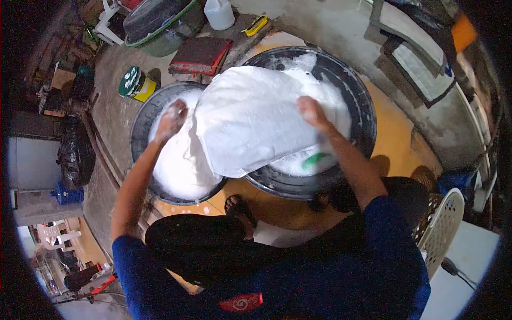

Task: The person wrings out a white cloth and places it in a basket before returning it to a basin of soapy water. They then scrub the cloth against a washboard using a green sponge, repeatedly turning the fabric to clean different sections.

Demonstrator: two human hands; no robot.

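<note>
A large white cloth [250,117] lies spread across two black basins, its left part hanging into the suds of the smaller basin [140,133]. The larger basin [368,117] holds foamy water around the cloth's right side. My right hand [312,112] is closed on the cloth over this basin. Over the smaller basin, beside the cloth's left part, my left hand [173,118] has its fingers curled and wet with foam; I cannot tell what is in them. A green object [316,160] shows in the suds at the larger basin's near side.
A paint-type bucket with a green lid [129,80] stands left of the basins. Behind are a red and black folded mat [200,55], a white jug [219,14], a yellow brush [256,25] and a green tub [162,42]. A white plastic chair [444,226] is at my right.
</note>
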